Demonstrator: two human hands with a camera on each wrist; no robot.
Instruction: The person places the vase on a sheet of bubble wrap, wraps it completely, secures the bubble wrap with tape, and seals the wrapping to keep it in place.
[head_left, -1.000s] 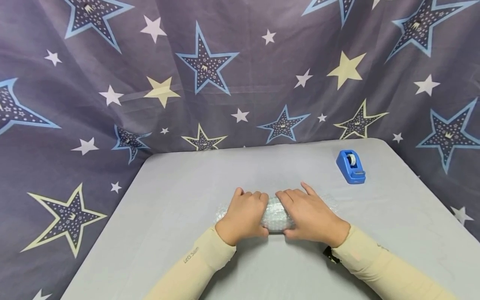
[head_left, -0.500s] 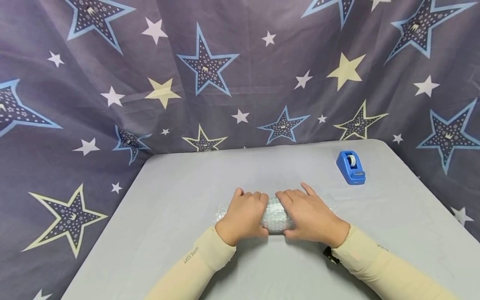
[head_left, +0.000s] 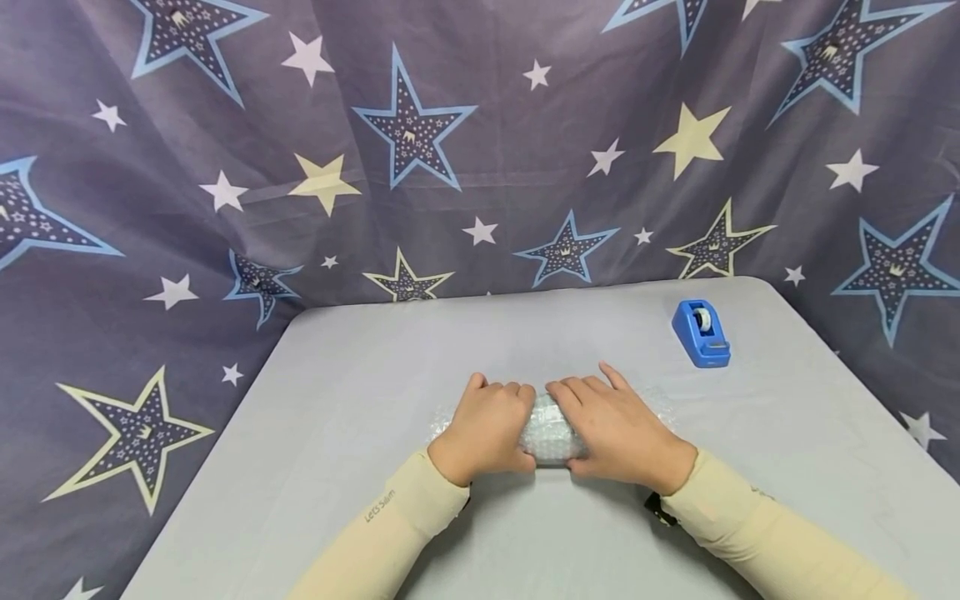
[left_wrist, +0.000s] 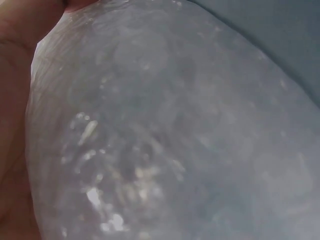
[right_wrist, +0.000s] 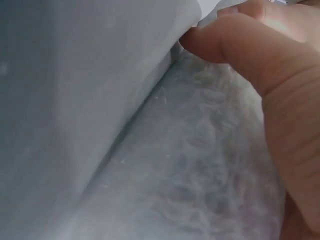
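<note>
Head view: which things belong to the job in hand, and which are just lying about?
In the job:
bubble-wrap bundle, gripped by the left hand and right hand

Apparently aside:
blue tape dispenser, untouched, role unclear
star-patterned backdrop

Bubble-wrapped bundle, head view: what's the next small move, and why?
Probably hold the bubble-wrapped bundle down with the left grip and free the right grip toward the blue tape dispenser. Both grips are on the bundle, bubble wrap sticks out past each, and the dispenser stands untouched beyond the right one, so taping looks likely.
</note>
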